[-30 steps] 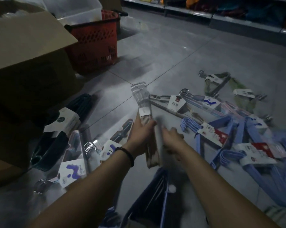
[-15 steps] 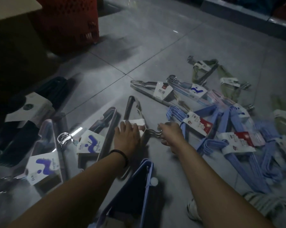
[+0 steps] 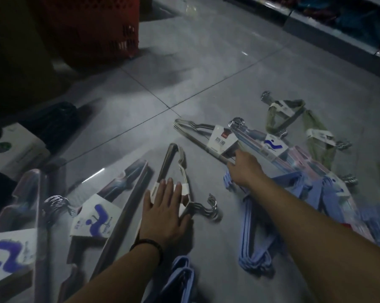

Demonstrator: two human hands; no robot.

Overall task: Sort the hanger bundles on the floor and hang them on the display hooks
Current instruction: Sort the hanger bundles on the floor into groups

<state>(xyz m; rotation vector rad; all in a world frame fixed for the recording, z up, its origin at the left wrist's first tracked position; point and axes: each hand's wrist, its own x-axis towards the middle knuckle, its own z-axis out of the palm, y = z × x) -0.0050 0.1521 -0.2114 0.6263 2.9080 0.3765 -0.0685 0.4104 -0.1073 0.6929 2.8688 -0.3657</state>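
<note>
The bundle of grey metal wire hangers (image 3: pixel 176 162) with a white paper band lies flat on the grey tiled floor (image 3: pixel 206 73) at centre frame. Its far corner points away from the person and its chrome hooks (image 3: pixel 213 207) point right. The left hand (image 3: pixel 165 213) rests palm-down on the band, fingers straight and close together; a black wristband (image 3: pixel 148 244) circles that wrist. The right hand (image 3: pixel 243 169) is extended forward and touches the lower bar of a second grey wire hanger bundle with a white-and-red card label (image 3: pixel 220 139). Its fingertips are hidden, so whether it is gripping the bar cannot be determined. A bare strip of floor separates the two bundles, and open tile extends beyond them to the red plastic basket (image 3: pixel 92 25). Just beside the first bundle on the left lies a clear-wrapped hanger bundle with a white-and-blue label (image 3: pixel 92 221). Light blue plastic hanger bundles (image 3: pixel 253 237) lie under the right forearm. Olive green hanger bundles (image 3: pixel 278 119) lie farther out, near the grey shelf base (image 3: pixel 316 27).
</note>
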